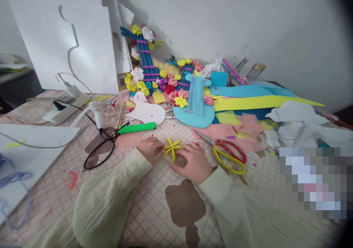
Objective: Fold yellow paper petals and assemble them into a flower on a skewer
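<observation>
Between my two hands is a yellow paper flower (pixel 172 148) with several narrow petals spread like a star. My left hand (pixel 151 149) pinches a petal at its left side, the fingertips partly hidden. On the other side my right hand (pixel 192 160) has thumb and fingers closed on the flower's right edge. Just beyond stands a blue paper instrument shape (pixel 179 117) with strings and a yellow flower (pixel 181 101) on it. Scissors (pixel 230 158) with red and yellow handles lie right of my right hand. A green utility knife (pixel 138 128) lies beyond my left hand.
Paper guitars (pixel 149 64) covered in crumpled paper flowers lean at the back wall. A power strip (pixel 66 108), a white glue gun (pixel 97 115) and a looped black cable (pixel 114 145) occupy the left. Yellow paper (pixel 253 103) and pink scraps (pixel 224 130) lie at right.
</observation>
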`<move>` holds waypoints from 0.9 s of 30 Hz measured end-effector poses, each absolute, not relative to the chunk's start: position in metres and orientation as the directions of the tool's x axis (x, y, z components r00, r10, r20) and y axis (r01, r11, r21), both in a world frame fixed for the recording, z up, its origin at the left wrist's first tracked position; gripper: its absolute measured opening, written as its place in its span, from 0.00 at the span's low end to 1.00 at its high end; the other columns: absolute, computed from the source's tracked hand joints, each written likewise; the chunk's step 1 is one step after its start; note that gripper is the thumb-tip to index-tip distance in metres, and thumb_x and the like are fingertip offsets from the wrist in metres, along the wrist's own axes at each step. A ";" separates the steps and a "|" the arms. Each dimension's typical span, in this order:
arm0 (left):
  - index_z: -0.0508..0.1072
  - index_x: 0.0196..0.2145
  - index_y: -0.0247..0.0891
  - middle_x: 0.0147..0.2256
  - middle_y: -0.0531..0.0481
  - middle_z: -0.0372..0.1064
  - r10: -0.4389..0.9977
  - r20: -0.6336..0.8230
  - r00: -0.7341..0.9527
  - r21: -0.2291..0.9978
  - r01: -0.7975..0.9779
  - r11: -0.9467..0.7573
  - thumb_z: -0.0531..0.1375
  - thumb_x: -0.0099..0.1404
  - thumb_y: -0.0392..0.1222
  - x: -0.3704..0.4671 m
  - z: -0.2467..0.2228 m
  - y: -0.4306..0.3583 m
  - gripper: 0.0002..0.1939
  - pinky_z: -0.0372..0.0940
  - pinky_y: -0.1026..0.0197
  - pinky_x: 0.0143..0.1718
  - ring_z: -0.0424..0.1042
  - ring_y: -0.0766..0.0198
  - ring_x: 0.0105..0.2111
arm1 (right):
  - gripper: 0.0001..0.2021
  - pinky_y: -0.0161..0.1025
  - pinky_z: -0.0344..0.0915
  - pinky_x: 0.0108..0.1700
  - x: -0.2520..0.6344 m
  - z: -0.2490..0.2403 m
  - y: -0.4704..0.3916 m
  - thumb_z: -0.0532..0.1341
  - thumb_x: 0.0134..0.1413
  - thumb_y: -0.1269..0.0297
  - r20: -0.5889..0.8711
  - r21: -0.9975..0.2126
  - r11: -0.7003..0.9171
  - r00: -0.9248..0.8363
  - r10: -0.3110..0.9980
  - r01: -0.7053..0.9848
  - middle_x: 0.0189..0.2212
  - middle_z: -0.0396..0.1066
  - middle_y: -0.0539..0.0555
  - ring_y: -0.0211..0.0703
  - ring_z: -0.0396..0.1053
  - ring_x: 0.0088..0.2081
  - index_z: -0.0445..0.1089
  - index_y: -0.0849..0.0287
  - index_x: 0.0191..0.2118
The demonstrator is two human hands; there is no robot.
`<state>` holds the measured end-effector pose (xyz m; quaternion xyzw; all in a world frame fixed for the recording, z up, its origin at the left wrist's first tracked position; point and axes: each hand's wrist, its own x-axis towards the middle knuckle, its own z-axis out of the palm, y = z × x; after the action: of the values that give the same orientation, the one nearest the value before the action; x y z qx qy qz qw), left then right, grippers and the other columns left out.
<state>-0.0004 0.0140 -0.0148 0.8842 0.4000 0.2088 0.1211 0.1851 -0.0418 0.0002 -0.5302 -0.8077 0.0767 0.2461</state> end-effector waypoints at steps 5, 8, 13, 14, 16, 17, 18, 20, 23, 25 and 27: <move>0.71 0.26 0.36 0.22 0.50 0.67 0.757 0.296 0.583 0.404 0.642 -0.652 0.57 0.51 0.41 0.002 -0.019 0.012 0.06 0.60 0.62 0.28 0.65 0.64 0.24 | 0.03 0.45 0.47 0.40 0.185 -0.003 -0.041 0.57 0.46 0.68 0.314 -0.382 0.382 -0.271 0.910 0.841 0.26 0.68 0.51 0.43 0.61 0.35 0.68 0.57 0.27; 0.71 0.26 0.35 0.23 0.50 0.67 0.737 0.293 0.610 0.398 0.623 -0.674 0.57 0.51 0.42 0.003 -0.018 0.012 0.07 0.60 0.62 0.28 0.65 0.65 0.24 | 0.04 0.46 0.46 0.42 0.190 -0.005 -0.038 0.56 0.46 0.69 0.348 -0.383 0.358 -0.226 0.910 0.852 0.26 0.69 0.51 0.44 0.61 0.35 0.69 0.56 0.28; 0.71 0.29 0.34 0.24 0.48 0.67 0.722 0.321 0.613 0.409 0.598 -0.689 0.55 0.54 0.40 0.005 -0.012 0.011 0.08 0.61 0.62 0.28 0.66 0.65 0.25 | 0.07 0.47 0.48 0.43 0.202 -0.006 -0.031 0.55 0.48 0.69 0.350 -0.347 0.316 -0.191 0.917 0.883 0.30 0.70 0.52 0.46 0.63 0.38 0.69 0.56 0.33; 0.71 0.30 0.33 0.24 0.47 0.67 0.718 0.335 0.611 0.412 0.590 -0.694 0.55 0.54 0.40 0.006 -0.012 0.010 0.08 0.62 0.62 0.28 0.66 0.65 0.25 | 0.07 0.47 0.49 0.43 0.205 -0.006 -0.030 0.55 0.49 0.69 0.356 -0.344 0.309 -0.182 0.917 0.887 0.30 0.70 0.53 0.47 0.64 0.38 0.69 0.56 0.34; 0.71 0.29 0.33 0.24 0.48 0.67 0.708 0.358 0.609 0.414 0.576 -0.705 0.55 0.54 0.40 0.005 -0.011 0.010 0.08 0.62 0.62 0.28 0.66 0.65 0.25 | 0.07 0.47 0.51 0.43 0.213 -0.004 -0.028 0.55 0.48 0.68 0.384 -0.357 0.315 -0.169 0.908 0.879 0.32 0.70 0.54 0.47 0.64 0.39 0.69 0.56 0.34; 0.71 0.28 0.34 0.23 0.48 0.67 0.703 0.367 0.608 0.412 0.571 -0.710 0.55 0.54 0.41 0.005 -0.012 0.010 0.08 0.62 0.61 0.28 0.66 0.65 0.24 | 0.07 0.46 0.53 0.43 0.217 -0.002 -0.027 0.55 0.48 0.66 0.394 -0.376 0.323 -0.166 0.904 0.868 0.32 0.70 0.55 0.47 0.64 0.40 0.68 0.57 0.34; 0.71 0.28 0.34 0.23 0.48 0.67 0.701 0.378 0.605 0.413 0.567 -0.712 0.55 0.54 0.41 0.005 -0.012 0.010 0.08 0.62 0.61 0.28 0.66 0.65 0.24 | 0.06 0.44 0.55 0.42 0.221 0.000 -0.028 0.56 0.47 0.65 0.386 -0.399 0.332 -0.172 0.906 0.855 0.32 0.69 0.55 0.47 0.64 0.39 0.68 0.58 0.33; 0.70 0.28 0.33 0.24 0.48 0.67 0.701 0.408 0.585 0.420 0.561 -0.713 0.55 0.54 0.40 0.005 -0.013 0.011 0.08 0.62 0.61 0.28 0.66 0.64 0.25 | 0.10 0.41 0.60 0.37 0.228 0.005 -0.030 0.58 0.45 0.60 0.303 -0.442 0.331 -0.208 0.930 0.834 0.30 0.68 0.54 0.45 0.65 0.36 0.66 0.58 0.34; 0.70 0.31 0.32 0.26 0.45 0.67 0.710 0.427 0.560 0.430 0.565 -0.704 0.56 0.53 0.39 0.007 -0.017 0.012 0.09 0.63 0.60 0.29 0.66 0.63 0.26 | 0.27 0.43 0.62 0.35 0.230 0.010 -0.039 0.64 0.33 0.54 0.119 -0.415 0.334 -0.314 0.942 0.846 0.34 0.67 0.56 0.48 0.65 0.36 0.62 0.58 0.42; 0.70 0.31 0.32 0.27 0.45 0.67 0.715 0.426 0.555 0.428 0.573 -0.699 0.56 0.53 0.38 0.010 -0.021 0.013 0.08 0.63 0.61 0.28 0.66 0.63 0.26 | 0.35 0.47 0.62 0.37 0.226 0.010 -0.045 0.66 0.28 0.54 0.063 -0.373 0.347 -0.349 0.935 0.861 0.39 0.66 0.59 0.53 0.64 0.40 0.58 0.58 0.48; 0.70 0.29 0.34 0.26 0.46 0.67 0.715 0.431 0.550 0.425 0.575 -0.699 0.55 0.53 0.37 0.012 -0.026 0.014 0.07 0.62 0.62 0.27 0.66 0.64 0.25 | 0.38 0.48 0.61 0.39 0.221 0.010 -0.048 0.65 0.31 0.57 0.046 -0.372 0.349 -0.358 0.932 0.860 0.41 0.65 0.60 0.54 0.64 0.42 0.53 0.58 0.52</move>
<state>0.0122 0.0142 -0.0265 0.8725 0.3698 0.2969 0.1178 0.2209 -0.0482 0.0103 -0.5522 -0.8115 0.1436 0.1260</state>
